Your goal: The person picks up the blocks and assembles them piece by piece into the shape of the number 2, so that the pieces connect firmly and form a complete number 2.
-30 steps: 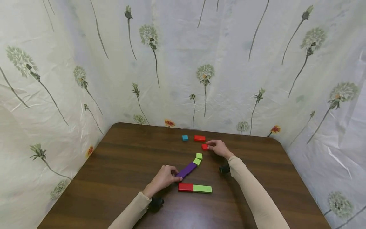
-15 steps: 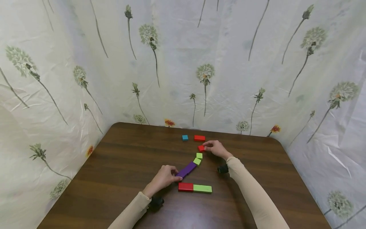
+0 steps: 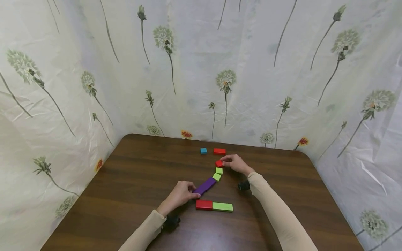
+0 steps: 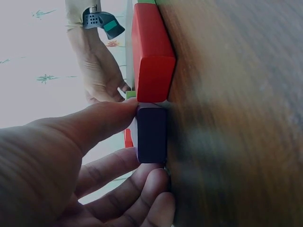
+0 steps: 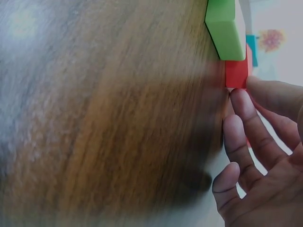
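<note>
My left hand [image 3: 179, 194] holds the near end of a long purple block [image 3: 206, 186] between thumb and fingers; its end face looks dark in the left wrist view. Two small lime-green blocks [image 3: 216, 177] continue from the purple one's far end, curving away from me. At the far end of this row, my right hand [image 3: 236, 163] pinches a small red block [image 3: 218, 163] between thumb and fingertips. The right wrist view has that red block [image 5: 236, 74] just beyond a green block [image 5: 227, 35]; whether they touch is unclear.
Close to me lie a longer red block [image 3: 204, 205] and a long lime-green block [image 3: 222, 207], end to end. A red block [image 3: 219, 151] and a small blue block [image 3: 203, 151] lie towards the back of the brown table [image 3: 141, 167]. A flowered curtain [image 3: 194, 69] hangs behind.
My right hand has slid the small red block left and towards me, up to the end of the green blocks. The left hand has stayed on the purple block.
</note>
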The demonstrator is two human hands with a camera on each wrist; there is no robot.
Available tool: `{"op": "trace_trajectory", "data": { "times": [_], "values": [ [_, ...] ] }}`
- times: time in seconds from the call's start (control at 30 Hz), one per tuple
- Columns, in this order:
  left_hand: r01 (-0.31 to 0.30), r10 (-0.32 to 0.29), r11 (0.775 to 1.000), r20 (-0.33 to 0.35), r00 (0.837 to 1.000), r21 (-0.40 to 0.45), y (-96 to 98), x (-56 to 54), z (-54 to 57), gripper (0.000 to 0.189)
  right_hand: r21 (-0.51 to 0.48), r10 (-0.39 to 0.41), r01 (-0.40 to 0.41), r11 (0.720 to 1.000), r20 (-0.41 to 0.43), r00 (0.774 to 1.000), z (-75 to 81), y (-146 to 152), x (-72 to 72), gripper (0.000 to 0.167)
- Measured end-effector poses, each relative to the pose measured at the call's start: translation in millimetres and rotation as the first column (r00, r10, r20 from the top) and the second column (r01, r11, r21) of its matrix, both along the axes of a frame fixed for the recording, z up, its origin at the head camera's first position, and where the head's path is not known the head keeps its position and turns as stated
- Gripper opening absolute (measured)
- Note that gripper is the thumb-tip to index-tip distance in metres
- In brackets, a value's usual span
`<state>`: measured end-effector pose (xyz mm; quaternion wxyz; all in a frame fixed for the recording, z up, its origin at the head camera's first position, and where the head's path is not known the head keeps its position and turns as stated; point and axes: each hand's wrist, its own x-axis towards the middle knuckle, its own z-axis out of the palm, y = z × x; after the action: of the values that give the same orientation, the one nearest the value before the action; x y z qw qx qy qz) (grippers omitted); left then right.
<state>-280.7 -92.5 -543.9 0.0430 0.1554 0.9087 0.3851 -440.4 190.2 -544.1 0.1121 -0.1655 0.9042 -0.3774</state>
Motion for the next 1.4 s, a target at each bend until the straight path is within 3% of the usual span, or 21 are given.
{"op": "trace_trajectory", "data": {
  "times": [0.63,0.87,1.13,1.4],
  "values": [
    [0.01,-0.01,1.0,-0.001,1.0,0.004,-0.1,0.0,-1.3,0.029,-0.047,0.051,-0.051,0.998,-0.004,0.999,-2.0,2.2,0.2,0.025],
    [0.001,-0.001,1.0,0.014,1.0,-0.001,0.1,-0.4,0.2,0.028,-0.067,0.114,-0.118,0.991,-0.056,0.992,0.4,2.7,2.7,0.025],
    [0.005,-0.005,1.0,0.006,1.0,0.005,0.0,0.7,0.5,0.027,-0.034,0.052,-0.052,0.998,0.002,0.999,-0.7,-1.4,1.6,0.025],
    [-0.006,0.006,1.0,0.022,1.0,0.008,0.5,0.6,-1.7,0.029,0.011,0.012,-0.012,1.0,-0.026,1.0,-2.8,-2.1,2.4,0.027]
  ]
}}
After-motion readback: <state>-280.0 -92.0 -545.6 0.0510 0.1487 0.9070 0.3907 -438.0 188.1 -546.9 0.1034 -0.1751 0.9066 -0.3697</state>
